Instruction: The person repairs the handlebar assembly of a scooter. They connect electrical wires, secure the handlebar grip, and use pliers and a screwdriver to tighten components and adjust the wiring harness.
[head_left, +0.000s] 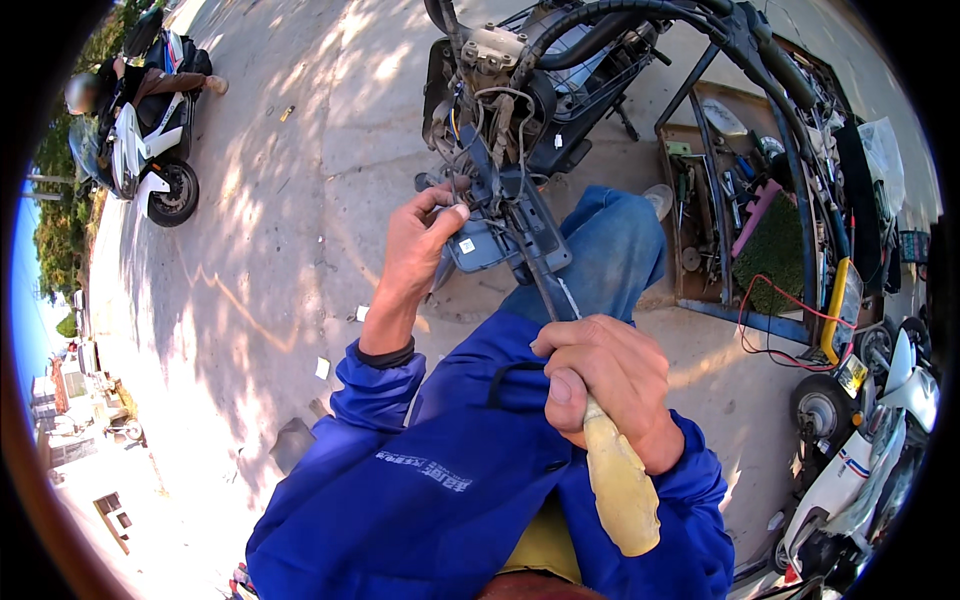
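Observation:
A partly stripped scooter frame [500, 110], with bare wiring and brackets, stands in front of me. My left hand [422, 235] is at its lower front, thumb and fingers closed together beside a dark plastic plate [480, 250]; what they pinch is hidden. My right hand [615, 380] is wrapped round a tool with a chipped yellow handle [622, 490], held over my lap. The handle's end points toward me. A thin dark shaft seems to run from the fist toward the frame, but the tool's kind and working end cannot be made out.
To the right, a metal cart [720, 290] holds hand tools and a green mat. A yellow meter-like device [838, 310] with red and black leads hangs on it. Scooters [840, 490] stand at lower right. A helmeted rider sits on a white scooter [150, 150] at upper left.

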